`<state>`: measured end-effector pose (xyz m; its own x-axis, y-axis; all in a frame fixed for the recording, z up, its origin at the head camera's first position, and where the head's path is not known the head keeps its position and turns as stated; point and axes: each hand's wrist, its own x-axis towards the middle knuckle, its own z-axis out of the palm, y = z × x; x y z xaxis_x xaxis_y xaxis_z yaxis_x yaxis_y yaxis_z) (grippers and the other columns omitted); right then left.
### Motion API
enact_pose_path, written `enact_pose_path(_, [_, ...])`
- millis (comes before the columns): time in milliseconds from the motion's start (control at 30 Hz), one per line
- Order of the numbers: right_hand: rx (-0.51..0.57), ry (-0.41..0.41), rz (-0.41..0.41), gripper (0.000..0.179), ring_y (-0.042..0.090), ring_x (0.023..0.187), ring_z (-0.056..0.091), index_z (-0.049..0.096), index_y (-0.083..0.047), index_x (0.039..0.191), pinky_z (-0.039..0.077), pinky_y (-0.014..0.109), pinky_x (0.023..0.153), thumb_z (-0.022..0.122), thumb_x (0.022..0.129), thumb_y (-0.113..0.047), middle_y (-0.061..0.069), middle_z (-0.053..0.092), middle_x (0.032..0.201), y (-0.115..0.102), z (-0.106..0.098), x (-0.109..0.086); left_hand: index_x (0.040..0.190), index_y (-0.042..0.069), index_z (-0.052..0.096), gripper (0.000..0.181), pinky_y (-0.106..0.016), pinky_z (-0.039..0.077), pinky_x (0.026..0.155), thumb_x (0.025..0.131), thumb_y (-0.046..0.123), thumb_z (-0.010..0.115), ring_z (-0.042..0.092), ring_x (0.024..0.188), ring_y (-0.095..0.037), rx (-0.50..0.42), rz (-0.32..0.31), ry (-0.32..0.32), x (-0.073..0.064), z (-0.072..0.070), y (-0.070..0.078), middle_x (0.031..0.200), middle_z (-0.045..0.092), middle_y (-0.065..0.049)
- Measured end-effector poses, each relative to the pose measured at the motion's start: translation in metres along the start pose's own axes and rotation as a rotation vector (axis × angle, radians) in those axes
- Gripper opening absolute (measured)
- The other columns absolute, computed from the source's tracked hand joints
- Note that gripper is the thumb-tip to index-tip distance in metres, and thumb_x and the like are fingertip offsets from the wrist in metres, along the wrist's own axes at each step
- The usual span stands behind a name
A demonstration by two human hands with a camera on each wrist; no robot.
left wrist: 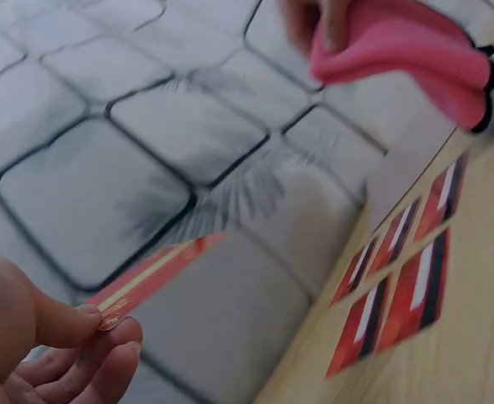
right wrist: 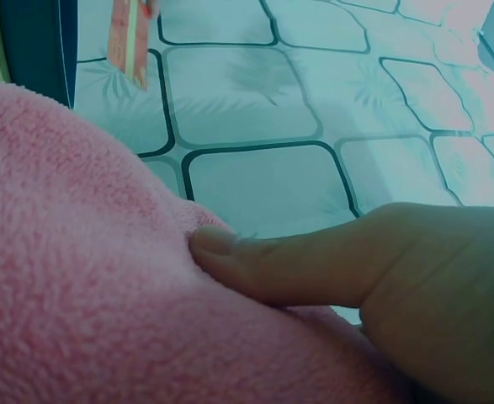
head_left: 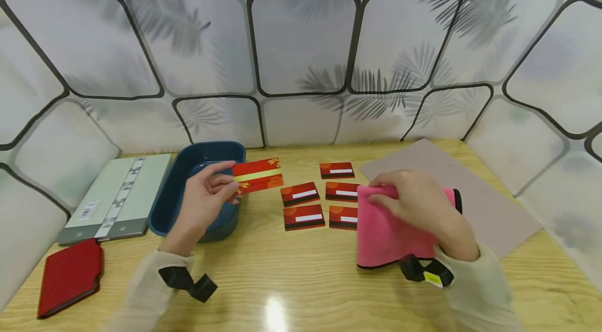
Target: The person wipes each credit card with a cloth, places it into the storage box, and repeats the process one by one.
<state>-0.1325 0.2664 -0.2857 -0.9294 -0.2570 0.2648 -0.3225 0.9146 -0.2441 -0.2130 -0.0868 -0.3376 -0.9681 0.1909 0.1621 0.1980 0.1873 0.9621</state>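
Note:
My left hand point(head_left: 204, 198) pinches a red card with a gold stripe point(head_left: 258, 175) by its left end, held up beside the blue bin point(head_left: 162, 185). In the left wrist view the thumb and fingertips grip that card point(left wrist: 158, 273) at its near corner. My right hand point(head_left: 416, 201) holds a pink cloth point(head_left: 395, 240) with black edging, thumb pressed into its upper fold. The cloth point(right wrist: 78, 252) fills much of the right wrist view. Several red cards point(head_left: 303, 217) lie on the table between the hands, white strips facing up; the cloth overlaps the right-hand ones in the head view.
A grey-brown sheet point(head_left: 489, 206) lies under and behind the right hand. To the left are a pale green folder point(head_left: 89, 191) and a red booklet point(head_left: 70, 277). The wooden table point(head_left: 291, 279) meets a patterned backdrop point(head_left: 301, 44) at the back and sides.

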Motion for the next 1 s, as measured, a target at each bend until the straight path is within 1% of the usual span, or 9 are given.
enact_pose_path(133, [0.005, -0.003, 0.007, 0.011, 0.012, 0.07, 0.055, 0.074, -0.019, 0.091, 0.044, 0.029, 0.063, 0.078, 0.081, -0.023, -0.009, 0.065, 0.073, 0.0, 0.002, 0.002, 0.14, 0.001, 0.046, 0.048, -0.02, 0.057, 0.067, 0.094, 0.002, 0.059, 0.066, 0.067, -0.001, 0.072, -0.052, 0.08, 0.008, -0.027, -0.009, 0.082, 0.067, 0.019])
enact_pose_path(267, [0.001, 0.001, 0.008, 0.011, 0.012, 0.069, 0.055, 0.074, -0.019, 0.091, 0.043, 0.029, 0.062, 0.078, 0.081, -0.022, -0.008, 0.065, 0.072, 0.001, 0.003, 0.003, 0.143, 0.002, 0.043, 0.05, -0.017, 0.055, 0.066, 0.096, 0.007, 0.058, 0.064, 0.067, 0.001, 0.13, -0.095, 0.152, 0.019, -0.044, -0.018, 0.078, 0.062, 0.025])
enact_pose_path(367, [0.003, 0.006, 0.001, 0.011, 0.011, 0.067, 0.054, 0.074, -0.018, 0.09, 0.042, 0.028, 0.06, 0.078, 0.081, -0.022, -0.008, 0.064, 0.071, 0.001, 0.004, 0.003, 0.144, 0.001, 0.042, 0.05, -0.016, 0.053, 0.063, 0.097, 0.008, 0.056, 0.062, 0.067, 0.002, 0.188, -0.117, 0.176, 0.03, -0.056, -0.024, 0.077, 0.061, 0.025])
enact_pose_path(433, [0.004, 0.007, -0.003, 0.011, 0.011, 0.067, 0.053, 0.074, -0.018, 0.09, 0.042, 0.028, 0.06, 0.077, 0.081, -0.022, -0.008, 0.064, 0.072, 0.001, 0.005, 0.002, 0.143, -0.001, 0.041, 0.049, -0.017, 0.054, 0.061, 0.097, 0.007, 0.055, 0.061, 0.065, 0.002, 0.22, -0.128, 0.172, 0.036, -0.063, -0.029, 0.083, 0.066, 0.015])
enact_pose_path(500, [0.01, 0.0, 0.001, 0.011, 0.011, 0.068, 0.054, 0.074, -0.018, 0.091, 0.043, 0.029, 0.061, 0.077, 0.081, -0.022, -0.008, 0.065, 0.073, 0.002, 0.005, 0.001, 0.143, -0.002, 0.041, 0.048, -0.018, 0.054, 0.061, 0.097, 0.005, 0.054, 0.061, 0.064, 0.002, 0.253, -0.143, 0.156, 0.041, -0.066, -0.036, 0.092, 0.07, -0.001])
enact_pose_path(567, [0.016, -0.011, 0.014, 0.011, 0.011, 0.07, 0.055, 0.073, -0.017, 0.091, 0.044, 0.03, 0.063, 0.077, 0.081, -0.022, -0.008, 0.065, 0.074, 0.003, 0.005, 0.0, 0.142, -0.004, 0.042, 0.047, -0.019, 0.054, 0.059, 0.097, 0.002, 0.052, 0.061, 0.063, 0.0, 0.292, -0.152, 0.142, 0.045, -0.066, -0.042, 0.103, 0.069, -0.02])
enact_pose_path(633, [0.018, -0.024, 0.023, 0.011, 0.012, 0.071, 0.055, 0.073, -0.018, 0.092, 0.045, 0.03, 0.064, 0.076, 0.082, -0.021, -0.008, 0.065, 0.074, 0.004, 0.005, -0.002, 0.141, -0.006, 0.042, 0.046, -0.02, 0.055, 0.059, 0.096, 0.0, 0.051, 0.061, 0.063, -0.001, 0.322, -0.168, 0.128, 0.047, -0.065, -0.046, 0.112, 0.064, -0.031])
enact_pose_path(833, [0.023, -0.034, 0.022, 0.01, 0.012, 0.069, 0.053, 0.073, -0.019, 0.092, 0.042, 0.029, 0.061, 0.076, 0.083, -0.022, -0.009, 0.062, 0.071, 0.004, 0.004, 0.002, 0.14, -0.009, 0.041, 0.048, -0.022, 0.056, 0.06, 0.094, -0.003, 0.05, 0.061, 0.065, -0.004, 0.392, -0.194, 0.099, 0.049, -0.069, -0.047, 0.117, 0.06, -0.036])
enact_pose_path(1000, [0.031, -0.03, 0.029, 0.013, 0.012, 0.069, 0.053, 0.072, -0.017, 0.095, 0.042, 0.029, 0.062, 0.075, 0.083, -0.021, -0.007, 0.064, 0.074, 0.003, 0.005, 0.003, 0.143, -0.013, 0.031, 0.055, -0.019, 0.055, 0.062, 0.093, -0.006, 0.052, 0.062, 0.073, -0.007, 0.388, -0.245, 0.009, 0.052, -0.072, -0.05, 0.124, 0.053, -0.039])
